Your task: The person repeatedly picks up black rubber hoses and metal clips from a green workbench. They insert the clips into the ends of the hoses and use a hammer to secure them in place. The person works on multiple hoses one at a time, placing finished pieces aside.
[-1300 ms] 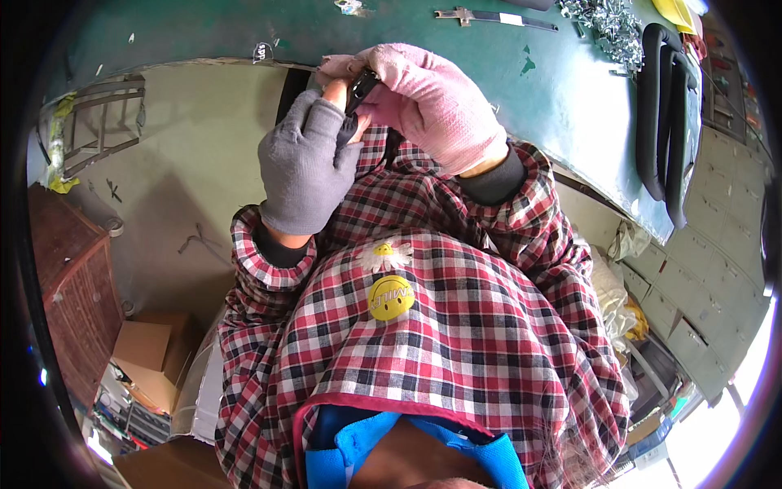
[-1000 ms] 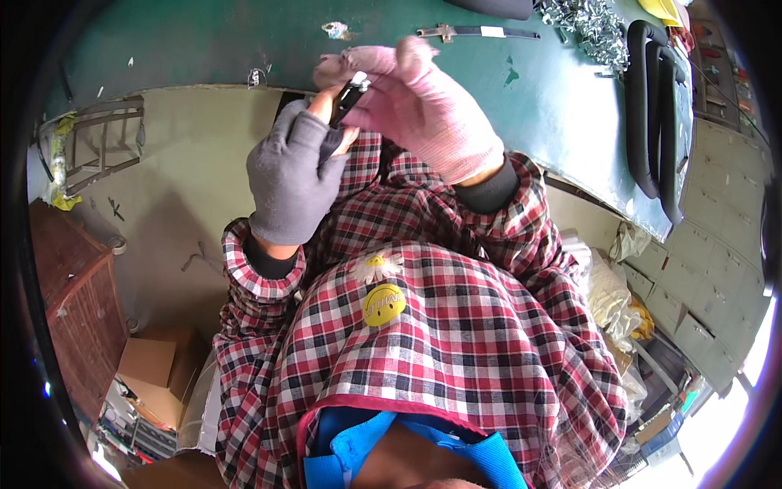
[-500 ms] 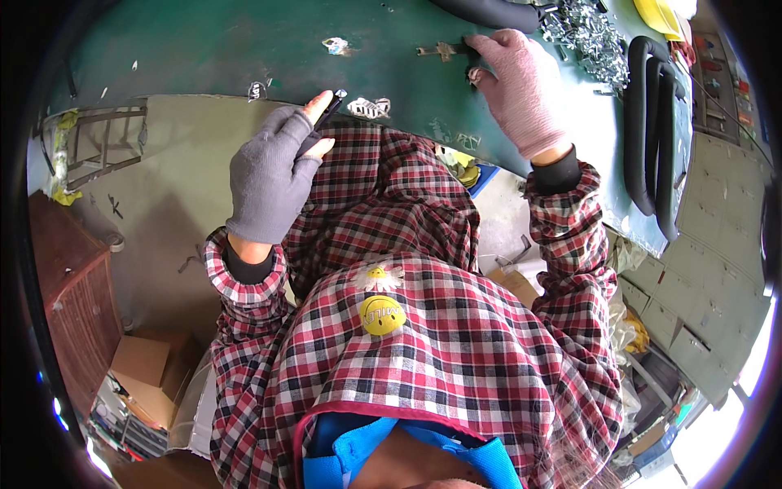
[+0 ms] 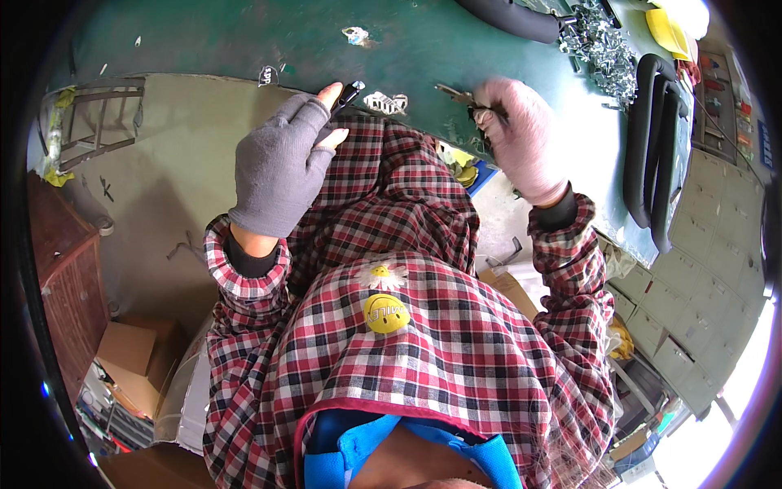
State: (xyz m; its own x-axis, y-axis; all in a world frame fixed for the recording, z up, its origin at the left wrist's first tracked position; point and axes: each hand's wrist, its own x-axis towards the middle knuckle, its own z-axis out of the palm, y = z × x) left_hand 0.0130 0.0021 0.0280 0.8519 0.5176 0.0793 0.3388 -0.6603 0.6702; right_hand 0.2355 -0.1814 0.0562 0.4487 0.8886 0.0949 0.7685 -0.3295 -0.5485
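The left hand [image 4: 281,167], in a grey fingerless knit glove, is raised at the near edge of the dark green surface [image 4: 212,41], its thumb and forefinger pinched on a small slim black part [image 4: 348,94] whose tip pokes out above the bare fingertips, right at the surface's edge. The right hand [image 4: 521,138], in a pale pink knit glove, rests further along the same edge with its fingers curled down over a flat metal piece with a narrow shank [image 4: 456,94] that lies on the green top; the glove hides whether the fingers actually clamp it or only press on it. Between the two hands, on the edge of the surface, lies a small white openwork bit [image 4: 386,103], apart from both. Both forearms wear the sleeves of a red, white and black checked shirt [image 4: 423,326], which carries a round yellow badge [image 4: 386,313] and a small white daisy patch [image 4: 383,275] on the chest. Beyond the right hand, further back on the surface, a heap of small shiny metal fittings [image 4: 603,49] sits near a looped black rubber hose [image 4: 652,147], and a yellow object [image 4: 668,31] lies by the far rim. To the left, below the surface, are a beige floor [image 4: 163,196], a brown cardboard box [image 4: 134,359] and a dark red-brown cabinet [image 4: 73,277].
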